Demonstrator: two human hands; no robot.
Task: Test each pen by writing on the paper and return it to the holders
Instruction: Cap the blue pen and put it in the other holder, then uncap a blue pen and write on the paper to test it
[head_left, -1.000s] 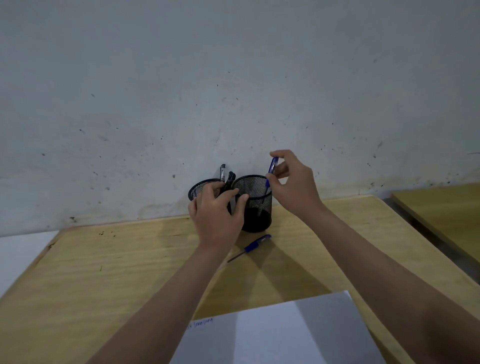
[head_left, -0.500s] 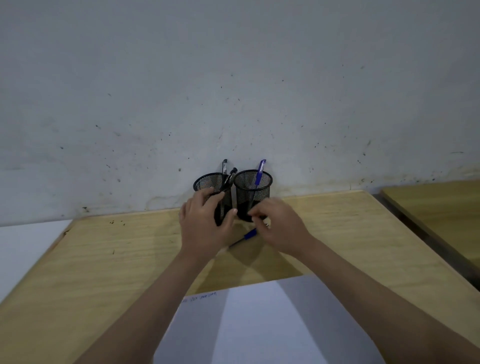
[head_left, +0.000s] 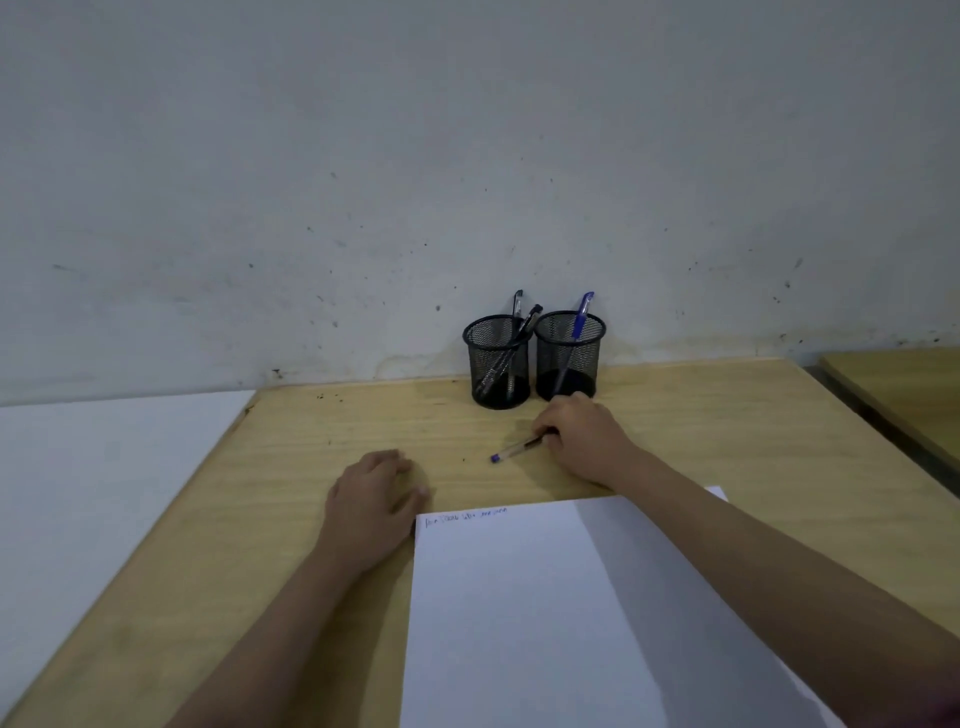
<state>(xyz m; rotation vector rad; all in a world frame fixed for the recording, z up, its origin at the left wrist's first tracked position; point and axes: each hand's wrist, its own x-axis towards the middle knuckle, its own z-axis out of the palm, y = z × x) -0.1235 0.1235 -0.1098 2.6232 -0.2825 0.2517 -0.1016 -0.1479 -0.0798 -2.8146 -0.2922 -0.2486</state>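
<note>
Our right hand (head_left: 584, 439) had closed its fingers on the clear-barrelled pen with the blue cap (head_left: 517, 449), lying on the wooden bench (head_left: 291, 467) between the two black mesh holders (head_left: 569, 353) and the white paper sheet (head_left: 545, 613). Our left hand (head_left: 374, 499) rested flat and empty beside the sheet. We judged it best to uncap first, then write under the existing scribbles.

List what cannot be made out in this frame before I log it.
- Head view: rear of the clear blue-tipped pen, covered by the right hand.
- Handwriting on the white paper sheet: too small to read.
- Pens inside the left black mesh holder: count blurred by mesh.
</note>
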